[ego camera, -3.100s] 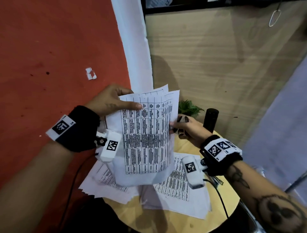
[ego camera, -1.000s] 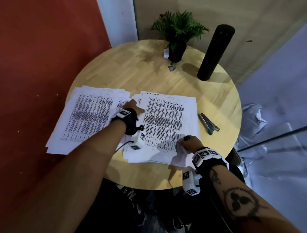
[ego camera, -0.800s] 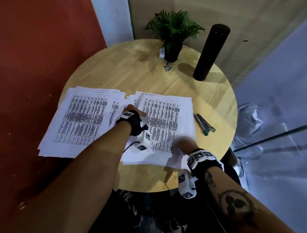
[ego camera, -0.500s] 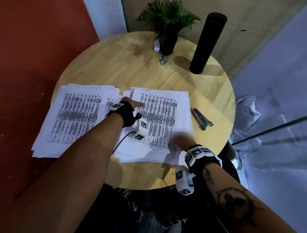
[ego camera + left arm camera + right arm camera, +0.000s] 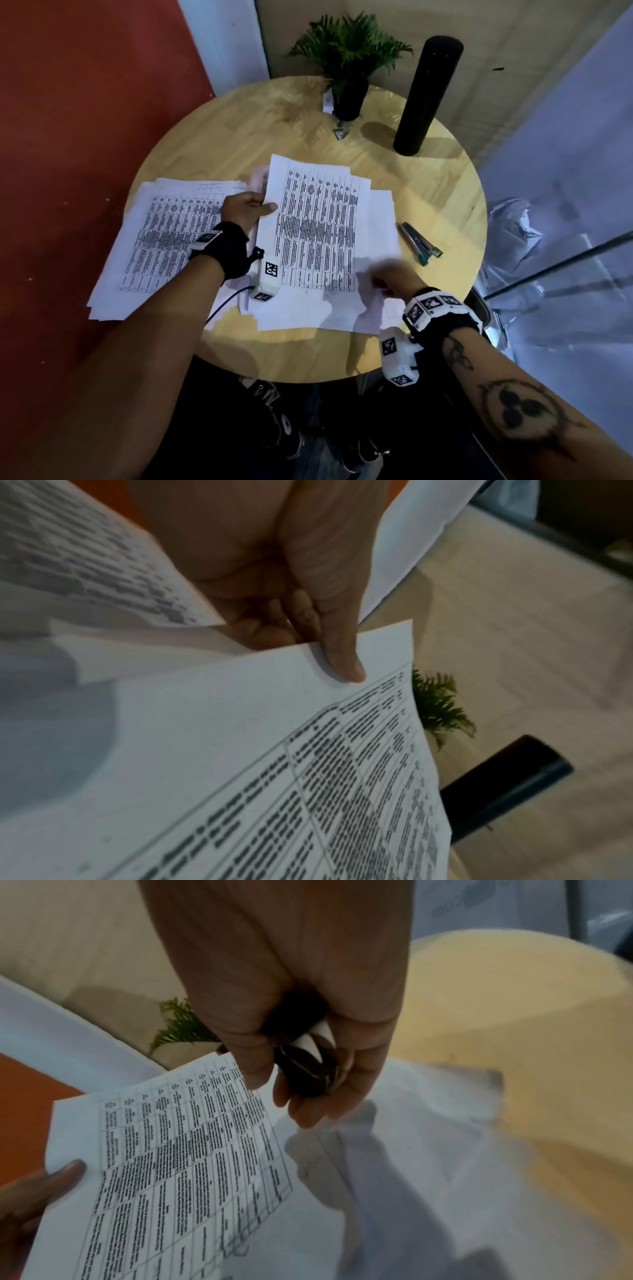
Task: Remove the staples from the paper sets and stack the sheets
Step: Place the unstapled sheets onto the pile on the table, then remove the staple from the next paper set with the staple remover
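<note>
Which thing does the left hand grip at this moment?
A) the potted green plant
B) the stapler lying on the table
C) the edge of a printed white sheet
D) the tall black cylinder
C: the left hand pinches the edge of the printed white sheet, thumb on top.

round wooden table (image 5: pixel 212 144) between a red wall (image 5: pixel 85 85) and pale panelling (image 5: pixel 513 34).

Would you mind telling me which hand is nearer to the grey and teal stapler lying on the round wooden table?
Right. The right hand sits at the near right corner of the papers, just beside the grey and teal stapler; the left hand pinches a printed sheet's far side.
</note>
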`<control>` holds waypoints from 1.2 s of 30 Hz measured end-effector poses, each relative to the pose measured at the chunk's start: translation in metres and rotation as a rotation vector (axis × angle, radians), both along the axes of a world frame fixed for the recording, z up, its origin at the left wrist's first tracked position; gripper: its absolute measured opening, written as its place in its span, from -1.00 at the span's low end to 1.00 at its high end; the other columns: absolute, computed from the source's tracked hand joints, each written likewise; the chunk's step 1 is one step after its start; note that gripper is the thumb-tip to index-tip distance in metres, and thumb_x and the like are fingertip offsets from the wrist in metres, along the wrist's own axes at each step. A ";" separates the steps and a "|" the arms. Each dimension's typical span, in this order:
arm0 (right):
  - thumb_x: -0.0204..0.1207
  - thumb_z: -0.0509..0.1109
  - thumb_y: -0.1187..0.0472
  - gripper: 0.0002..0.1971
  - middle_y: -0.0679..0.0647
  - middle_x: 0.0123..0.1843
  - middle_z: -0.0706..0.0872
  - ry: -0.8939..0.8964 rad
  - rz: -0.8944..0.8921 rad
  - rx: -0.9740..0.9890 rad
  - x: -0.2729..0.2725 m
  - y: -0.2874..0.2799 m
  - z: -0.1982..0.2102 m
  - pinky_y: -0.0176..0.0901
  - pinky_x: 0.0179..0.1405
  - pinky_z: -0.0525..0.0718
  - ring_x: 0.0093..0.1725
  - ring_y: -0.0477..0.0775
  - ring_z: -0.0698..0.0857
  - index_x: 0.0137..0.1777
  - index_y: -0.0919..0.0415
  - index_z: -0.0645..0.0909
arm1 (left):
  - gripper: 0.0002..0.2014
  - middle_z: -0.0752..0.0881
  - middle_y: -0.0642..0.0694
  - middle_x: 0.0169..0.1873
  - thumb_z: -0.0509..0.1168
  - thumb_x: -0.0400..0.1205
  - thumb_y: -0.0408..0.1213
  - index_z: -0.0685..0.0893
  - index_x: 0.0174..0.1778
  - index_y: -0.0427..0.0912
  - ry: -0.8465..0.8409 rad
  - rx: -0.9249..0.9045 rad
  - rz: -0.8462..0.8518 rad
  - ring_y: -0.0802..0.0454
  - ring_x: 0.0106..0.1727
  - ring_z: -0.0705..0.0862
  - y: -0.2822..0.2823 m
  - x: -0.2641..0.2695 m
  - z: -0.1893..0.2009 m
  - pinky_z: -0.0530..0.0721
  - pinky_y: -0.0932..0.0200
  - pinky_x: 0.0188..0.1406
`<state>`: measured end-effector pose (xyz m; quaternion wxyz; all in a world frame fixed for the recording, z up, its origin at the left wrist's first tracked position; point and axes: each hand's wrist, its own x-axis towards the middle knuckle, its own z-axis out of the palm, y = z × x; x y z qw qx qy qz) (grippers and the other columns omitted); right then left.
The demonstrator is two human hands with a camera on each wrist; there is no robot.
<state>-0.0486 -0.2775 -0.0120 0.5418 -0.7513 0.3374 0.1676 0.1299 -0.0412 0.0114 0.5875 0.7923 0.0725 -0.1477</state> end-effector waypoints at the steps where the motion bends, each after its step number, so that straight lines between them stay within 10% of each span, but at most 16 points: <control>1: 0.60 0.32 0.22 -0.74 0.12 -0.39 0.60 -0.034 -0.029 0.041 0.001 -0.002 0.009 -0.23 -0.42 0.61 -0.39 0.02 0.58 -0.35 0.18 0.49 | -0.79 0.73 0.20 -0.58 0.50 0.40 -0.53 0.68 -0.35 -0.14 -0.030 -0.048 0.008 0.28 -0.45 0.68 0.003 -0.001 0.006 0.66 0.31 -0.20; 11: 0.53 0.38 0.34 -0.93 -0.07 -0.40 0.68 -0.361 -0.143 0.140 0.029 -0.010 0.087 -0.25 -0.43 0.49 -0.36 -0.10 0.65 -0.12 0.17 0.60 | -0.81 0.78 0.15 -0.47 0.34 0.51 -0.64 0.67 -0.25 -0.25 -0.157 -0.333 -0.025 0.29 -0.42 0.72 0.015 -0.032 0.071 0.64 0.43 -0.34; 15: 0.45 0.47 0.37 -0.39 0.03 0.16 0.57 -0.522 -0.260 0.156 0.026 -0.004 0.116 -0.22 -0.38 0.48 -0.26 -0.02 0.67 0.46 0.06 0.36 | -0.72 0.79 0.13 -0.45 0.35 0.51 -0.61 0.75 -0.38 -0.15 -0.173 -0.364 -0.053 0.28 -0.42 0.72 0.016 -0.042 0.088 0.63 0.42 -0.33; 18: 0.41 0.48 0.41 -0.30 0.00 0.04 0.64 -0.565 -0.341 0.320 0.032 -0.001 0.144 -0.28 -0.50 0.44 -0.32 -0.05 0.64 0.50 0.07 0.28 | -0.82 0.74 0.17 -0.57 0.31 0.54 -0.62 0.64 -0.26 -0.27 -0.197 -0.361 -0.069 0.37 -0.60 0.59 0.016 -0.051 0.102 0.48 0.53 -0.53; 22: 0.41 0.44 0.46 -0.37 -0.07 -0.07 0.64 -0.640 -0.374 0.458 0.036 0.003 0.175 -0.41 -0.66 0.40 -0.44 -0.11 0.67 0.45 0.20 0.34 | -0.88 0.80 0.12 -0.42 0.37 0.50 -0.59 0.66 -0.21 -0.30 -0.191 -0.376 -0.087 0.27 -0.37 0.73 0.022 -0.056 0.114 0.67 0.40 -0.22; 25: 0.37 0.51 0.41 -0.29 0.02 0.17 0.58 -0.769 -0.390 0.218 0.033 0.010 0.195 -0.43 -0.58 0.51 -0.19 -0.07 0.69 0.49 0.13 0.31 | -0.87 0.78 0.15 -0.47 0.35 0.50 -0.63 0.62 -0.18 -0.33 -0.228 -0.381 -0.101 0.34 -0.41 0.69 0.025 -0.063 0.133 0.60 0.49 -0.35; 30: 0.37 0.53 0.32 -0.30 0.16 0.52 0.39 -1.036 0.084 -0.525 0.034 0.031 0.244 -0.25 0.43 0.32 0.46 0.02 0.38 0.51 0.21 0.36 | -0.82 0.79 0.09 -0.45 0.36 0.48 -0.64 0.67 -0.32 -0.28 -0.315 -0.353 -0.167 0.27 -0.40 0.71 0.033 -0.075 0.167 0.65 0.43 -0.30; 36: 0.50 0.41 0.25 -0.27 0.10 0.66 0.14 -0.791 0.595 -0.661 0.054 0.061 0.292 0.05 0.46 0.38 0.58 0.10 0.27 0.62 0.12 0.15 | -0.88 0.73 -0.05 -0.44 0.35 0.42 -0.70 0.65 -0.18 -0.48 -0.435 -0.353 -0.249 0.29 -0.42 0.67 0.040 -0.101 0.202 0.64 0.44 -0.31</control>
